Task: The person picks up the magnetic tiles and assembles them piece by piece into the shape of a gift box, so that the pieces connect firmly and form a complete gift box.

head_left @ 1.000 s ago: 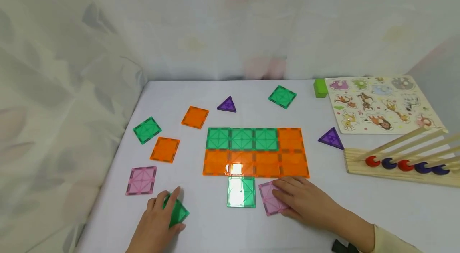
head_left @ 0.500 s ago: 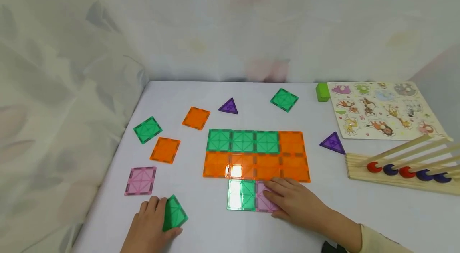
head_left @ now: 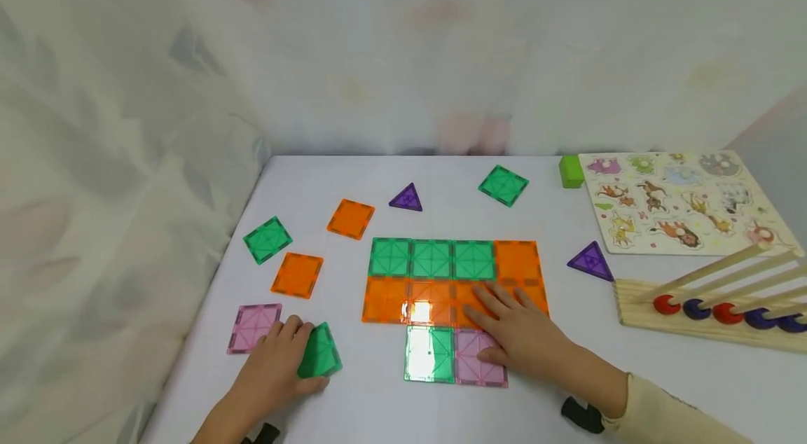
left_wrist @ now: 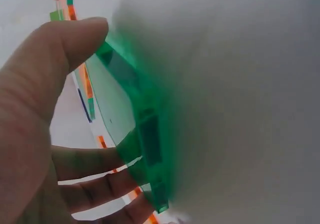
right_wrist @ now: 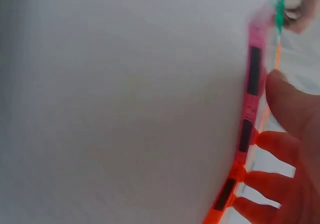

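Observation:
In the head view my left hand [head_left: 271, 360] grips a translucent green square magnetic tile [head_left: 323, 351] by its edges. The left wrist view shows the thumb at one corner of this green tile [left_wrist: 151, 139] and fingertips along the opposite side. My right hand [head_left: 526, 335] lies with spread fingers over the orange tiles [head_left: 518, 259], its thumb on a pink square tile [head_left: 480, 368]. That pink tile sits flush beside a shiny green tile [head_left: 430, 354], both below the orange row. Above that row runs a line of green tiles [head_left: 431, 259]. Seen from the right wrist, the pink tile's edge [right_wrist: 253, 69] meets an orange one.
Loose on the left lie a pink tile [head_left: 252, 329], orange tiles [head_left: 297, 275] and a green tile [head_left: 267, 239]. Purple triangles [head_left: 591, 262], a green block [head_left: 571, 171], an animal puzzle board [head_left: 637, 241] and a wooden bead rack [head_left: 637, 311] lie farther back and right.
My right hand slid the pink tile left against the shiny green one, then moved its fingers up onto the orange tiles. My left hand kept the green tile, shifting slightly.

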### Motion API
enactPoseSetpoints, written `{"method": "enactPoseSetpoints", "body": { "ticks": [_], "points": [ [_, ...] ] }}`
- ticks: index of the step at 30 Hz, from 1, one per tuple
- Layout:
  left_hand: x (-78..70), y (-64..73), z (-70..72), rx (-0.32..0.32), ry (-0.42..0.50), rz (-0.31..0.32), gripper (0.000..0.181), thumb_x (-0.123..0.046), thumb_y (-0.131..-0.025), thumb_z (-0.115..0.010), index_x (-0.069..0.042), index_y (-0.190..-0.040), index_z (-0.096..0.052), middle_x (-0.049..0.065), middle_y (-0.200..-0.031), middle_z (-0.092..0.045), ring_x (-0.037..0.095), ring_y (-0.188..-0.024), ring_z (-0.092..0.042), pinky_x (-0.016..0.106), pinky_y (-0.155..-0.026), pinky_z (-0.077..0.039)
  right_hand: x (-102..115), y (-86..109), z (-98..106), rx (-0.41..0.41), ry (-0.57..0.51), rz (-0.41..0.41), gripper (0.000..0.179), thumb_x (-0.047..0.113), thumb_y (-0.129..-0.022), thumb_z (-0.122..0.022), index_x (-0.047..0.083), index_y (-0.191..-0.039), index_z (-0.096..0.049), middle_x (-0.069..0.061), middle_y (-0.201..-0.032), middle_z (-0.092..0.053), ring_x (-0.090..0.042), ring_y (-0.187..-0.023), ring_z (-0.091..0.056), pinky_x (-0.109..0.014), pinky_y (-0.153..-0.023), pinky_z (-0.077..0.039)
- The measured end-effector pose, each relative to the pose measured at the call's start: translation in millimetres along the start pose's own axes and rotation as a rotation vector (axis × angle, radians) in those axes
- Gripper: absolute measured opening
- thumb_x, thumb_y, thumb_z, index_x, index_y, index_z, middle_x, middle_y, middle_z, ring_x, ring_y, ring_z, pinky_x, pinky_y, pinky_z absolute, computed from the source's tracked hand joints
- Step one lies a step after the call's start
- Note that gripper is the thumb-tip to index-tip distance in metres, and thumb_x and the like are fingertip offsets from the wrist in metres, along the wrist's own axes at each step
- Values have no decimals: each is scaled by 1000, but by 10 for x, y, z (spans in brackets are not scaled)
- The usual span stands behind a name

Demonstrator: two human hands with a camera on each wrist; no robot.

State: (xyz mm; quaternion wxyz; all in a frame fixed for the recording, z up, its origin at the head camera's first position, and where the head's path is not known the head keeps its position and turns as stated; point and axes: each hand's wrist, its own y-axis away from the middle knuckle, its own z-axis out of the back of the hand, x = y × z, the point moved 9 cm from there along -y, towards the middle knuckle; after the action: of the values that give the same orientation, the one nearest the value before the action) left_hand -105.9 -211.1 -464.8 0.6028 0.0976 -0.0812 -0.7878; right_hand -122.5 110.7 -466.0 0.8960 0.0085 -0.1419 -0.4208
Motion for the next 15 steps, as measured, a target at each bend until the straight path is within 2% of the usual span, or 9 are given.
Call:
{"method": "enactPoseSetpoints", "body": {
  "ticks": [3,7,10,12,15],
  "points": [
    [-28,-169,107,-53,-6,-62,86,-56,-62,-83,0,-121,-56,13,-111,-53,23,-89,-50,40,-78,-54,-6,29,-41,5,2,5,67,58,-90,-53,23,-147,-41,-9,-158,-27,-35,-146,-22,-66,-112,-21],
    [-97,-412,344,-134,0,-128,86,-51,-63,-85,3,-122,-55,16,-110,-53,24,-87,-52,37,-75,-55,15,48,-33,-16,2,23,65,57,-91,-52,25,-147,-40,-9,-158,-28,-34,-146,-23,-65,-112,-22],
    [-172,-634,524,-161,18,-169,85,-48,-66,-85,5,-124,-53,18,-114,-52,27,-93,-53,38,-78,-56,33,79,-54,-18,16,35,65,58,-90,-53,26,-146,-42,-10,-157,-29,-35,-145,-25,-65,-111,-24],
    [-261,-829,625,-145,43,-197,85,-47,-68,-84,5,-127,-51,19,-120,-52,31,-102,-53,41,-83,-56,38,113,-77,-12,23,37,66,58,-89,-53,26,-145,-43,-10,-157,-29,-36,-144,-25,-65,-111,-24],
    [-469,-1204,715,-73,104,-231,86,-47,-73,-81,3,-134,-47,20,-133,-50,36,-118,-50,47,-95,-51,33,167,-111,-1,22,26,66,59,-89,-53,26,-145,-43,-10,-157,-28,-36,-144,-25,-65,-111,-25]
  ]
}}
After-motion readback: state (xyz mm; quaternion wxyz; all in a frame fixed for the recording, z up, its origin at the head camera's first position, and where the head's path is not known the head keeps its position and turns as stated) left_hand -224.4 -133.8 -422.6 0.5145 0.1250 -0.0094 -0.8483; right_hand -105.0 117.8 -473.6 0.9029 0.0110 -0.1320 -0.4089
